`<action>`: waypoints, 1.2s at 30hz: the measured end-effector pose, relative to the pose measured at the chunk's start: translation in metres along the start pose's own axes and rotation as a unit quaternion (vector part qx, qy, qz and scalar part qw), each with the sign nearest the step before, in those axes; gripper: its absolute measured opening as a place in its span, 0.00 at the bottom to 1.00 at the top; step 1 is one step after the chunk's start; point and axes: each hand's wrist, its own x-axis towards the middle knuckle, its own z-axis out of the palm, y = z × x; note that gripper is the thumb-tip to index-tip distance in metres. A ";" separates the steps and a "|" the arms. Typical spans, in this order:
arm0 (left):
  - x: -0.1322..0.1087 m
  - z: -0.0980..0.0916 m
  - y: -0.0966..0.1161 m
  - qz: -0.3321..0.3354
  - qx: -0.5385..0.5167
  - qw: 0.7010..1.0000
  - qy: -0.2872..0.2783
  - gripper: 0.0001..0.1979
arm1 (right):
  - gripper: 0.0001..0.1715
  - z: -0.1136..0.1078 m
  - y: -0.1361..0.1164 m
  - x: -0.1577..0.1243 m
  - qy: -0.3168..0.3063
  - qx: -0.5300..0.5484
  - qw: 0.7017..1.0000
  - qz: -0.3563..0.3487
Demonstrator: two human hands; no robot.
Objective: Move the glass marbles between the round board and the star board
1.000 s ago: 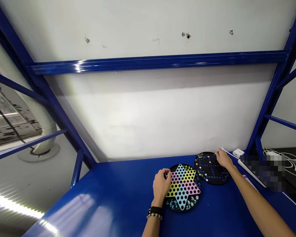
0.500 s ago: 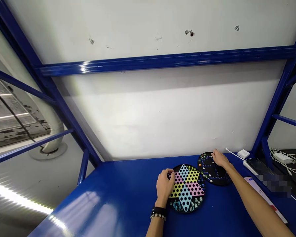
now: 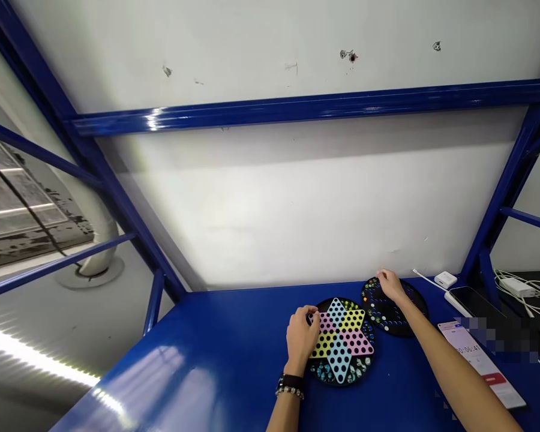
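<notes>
A round Chinese checkers board lies on the blue table, its holed star in pale blue, yellow and pink, with marbles in the rim pockets. My left hand rests over the board's left edge, fingers curled toward the thumb; what they hold, if anything, is hidden. Behind and to the right is a second round black board with small white, green and orange pieces and rows of blue-edged slots. Over its far side, my right hand has its fingertips pinched together; anything between them is too small to make out.
To the right lie a phone showing a timer, a dark phone, a white charger and tangled cables. Blue frame bars cross the white wall behind the table.
My right hand has shifted left across the far side of the black board, uncovering more of its right part. My left hand has stayed at the checkers board's left edge.
</notes>
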 end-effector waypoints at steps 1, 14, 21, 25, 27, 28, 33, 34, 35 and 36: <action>0.000 0.000 0.000 0.001 0.001 1.000 0.000 0.18 | 0.16 0.001 0.000 0.000 0.001 -0.056 0.998 -0.008; 0.000 0.001 -0.001 0.010 0.011 1.000 0.003 0.20 | 0.23 0.027 -0.018 -0.004 -0.077 -0.488 0.868 -0.054; -0.001 -0.001 0.002 0.008 0.011 1.000 0.010 0.19 | 0.17 0.030 -0.031 -0.006 -0.090 -0.516 0.851 -0.046; 0.000 0.000 0.003 0.006 -0.002 1.000 0.015 0.17 | 0.21 0.032 -0.041 -0.018 -0.105 -0.498 0.858 -0.077; 0.001 0.000 0.002 -0.003 -0.020 1.000 0.020 0.17 | 0.22 0.044 -0.049 -0.027 -0.143 -0.480 0.859 -0.112; 0.001 0.001 0.001 -0.011 -0.030 0.999 0.022 0.18 | 0.21 0.052 -0.053 -0.032 -0.168 -0.469 0.857 -0.133; 0.002 0.004 -0.002 -0.026 -0.053 0.998 0.026 0.18 | 0.15 0.107 -0.071 -0.054 -0.255 -0.447 0.834 -0.200; 0.002 0.004 -0.002 -0.024 -0.053 0.998 0.027 0.17 | 0.14 0.115 -0.073 -0.056 -0.262 -0.451 0.828 -0.204; 0.002 0.004 -0.002 -0.023 -0.053 0.998 0.029 0.17 | 0.12 0.121 -0.075 -0.058 -0.267 -0.456 0.823 -0.207; 0.002 0.005 -0.002 -0.024 -0.053 0.998 0.030 0.17 | 0.11 0.125 -0.076 -0.060 -0.270 -0.461 0.819 -0.209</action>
